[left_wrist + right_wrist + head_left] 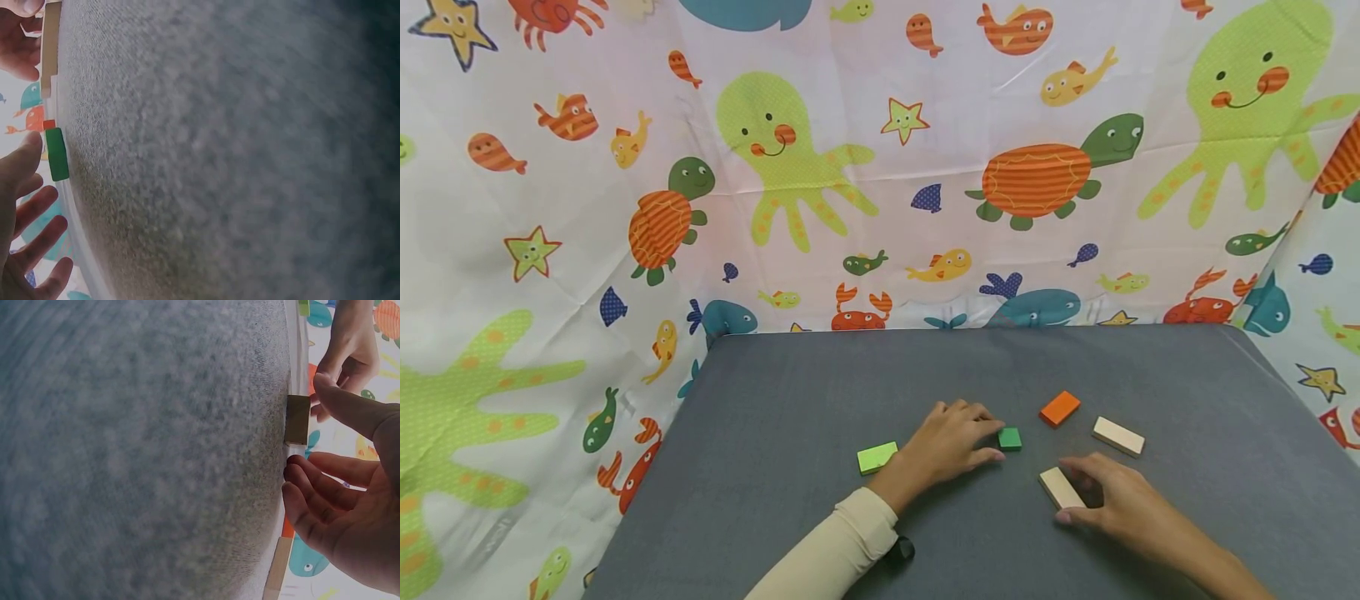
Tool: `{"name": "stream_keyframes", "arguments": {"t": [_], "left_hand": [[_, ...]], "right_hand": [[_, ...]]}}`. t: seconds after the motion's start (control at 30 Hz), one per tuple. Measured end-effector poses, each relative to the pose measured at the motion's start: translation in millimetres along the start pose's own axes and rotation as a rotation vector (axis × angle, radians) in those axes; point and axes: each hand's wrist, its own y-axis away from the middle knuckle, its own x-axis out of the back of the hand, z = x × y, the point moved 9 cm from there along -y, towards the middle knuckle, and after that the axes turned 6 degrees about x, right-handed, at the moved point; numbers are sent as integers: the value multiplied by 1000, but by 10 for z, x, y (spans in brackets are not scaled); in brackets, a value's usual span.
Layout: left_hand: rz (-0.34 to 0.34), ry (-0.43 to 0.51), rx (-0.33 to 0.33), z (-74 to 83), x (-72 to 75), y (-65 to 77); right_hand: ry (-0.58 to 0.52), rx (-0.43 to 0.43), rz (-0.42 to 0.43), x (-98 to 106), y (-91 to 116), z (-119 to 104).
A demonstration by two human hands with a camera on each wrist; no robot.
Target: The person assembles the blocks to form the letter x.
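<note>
My left hand (951, 442) reaches over the grey table with its fingers spread. Its thumb and index tips come right up to a small dark green block (1010, 439), which lies flat; in the left wrist view the other fingers stand apart from this green block (57, 154). A plain wooden block (1062, 487) lies in front of my right hand (1116, 496), between thumb and fingers. From the right wrist, the thumb is just above the wooden block (297, 420) and the bent fingertips (294, 464) just below, with small gaps showing.
A light green block (877, 457) lies beside the left wrist, partly covered by it. Beyond the hands are an orange block (1060, 409) and a second plain wooden block (1118, 437). A sea-animal curtain (865, 167) hangs behind the grey tabletop (790, 383).
</note>
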Motion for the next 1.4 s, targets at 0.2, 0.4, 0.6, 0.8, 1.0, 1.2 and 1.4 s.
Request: {"name": "stream_keyframes", "arguments": {"t": [0.2,0.4,0.6,0.8,1.0,1.2,1.4], "left_hand": [[-16,-12,5,23,-39,-31],[2,-27,-8,53,-37,-40],[13,-37,17,48,-50,-61],[33,-48,41,43,-41,-82],[40,-60,36,59,-26,-88],[19,-48,32,65,-45,-105],[-3,-57,31,73,-70,-126]], "right_hand": [[-3,-2,-13,-9,3,4],[-23,-7,-39,-22,4,6],[-39,-16,-58,-37,-7,12],[-37,-34,-74,-52,-15,29],[-47,-27,-75,-51,-9,16],[-54,-51,-95,-52,-18,38],[-53,-29,-97,-49,-24,33]]}}
